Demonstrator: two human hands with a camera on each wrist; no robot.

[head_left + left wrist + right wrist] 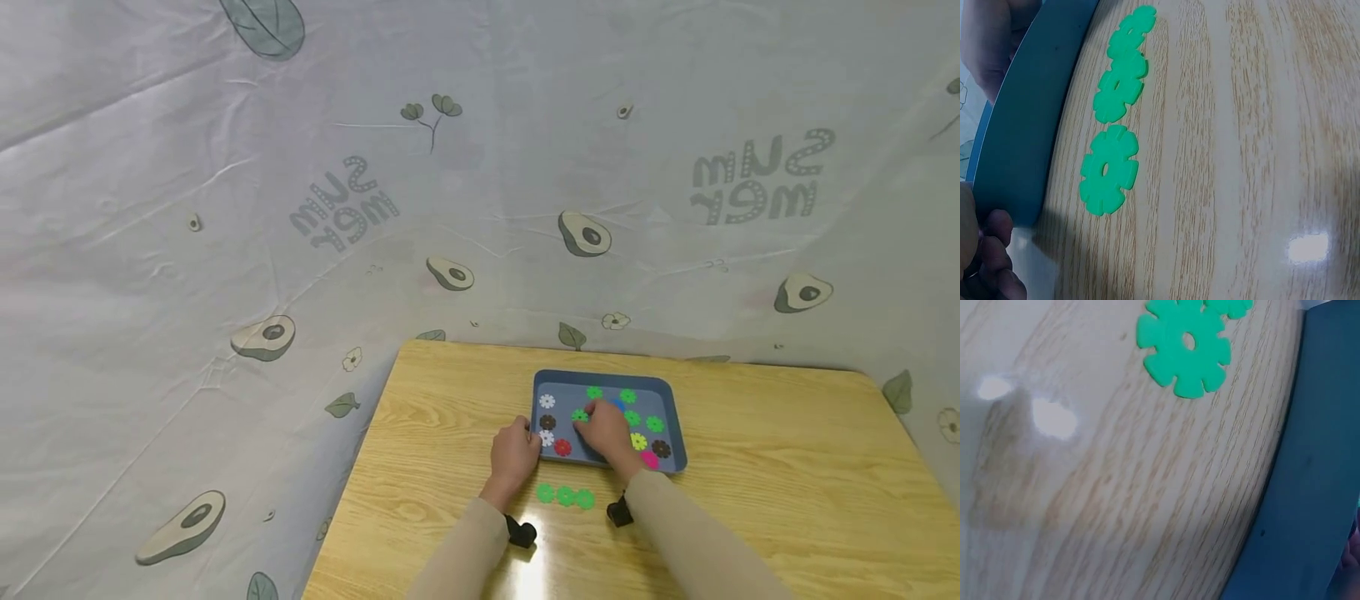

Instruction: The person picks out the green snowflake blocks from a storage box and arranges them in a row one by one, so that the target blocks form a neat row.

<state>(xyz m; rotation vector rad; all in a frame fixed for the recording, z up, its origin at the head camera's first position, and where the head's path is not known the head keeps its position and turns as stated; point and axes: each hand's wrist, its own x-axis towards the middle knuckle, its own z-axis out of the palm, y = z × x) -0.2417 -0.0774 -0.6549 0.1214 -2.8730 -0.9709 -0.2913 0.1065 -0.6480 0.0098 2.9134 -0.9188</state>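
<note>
Keep left hand (514,454) curled on blue tray (671,392) corner to steady it, right hand (606,429) fingers closing on green disc (580,415) inside tray (grasp unclear), lift straight, add to counter (787,467) row (565,496).

A light wooden counter (787,483) with visible grain carries a blue tray (671,417) near its far middle, at the fingertips of both hands. Three green flower-shaped discs (565,496) lie in a row directly on the wood, just in front of the tray, between the two wrists. Bright glare shows on the near edge.
</note>
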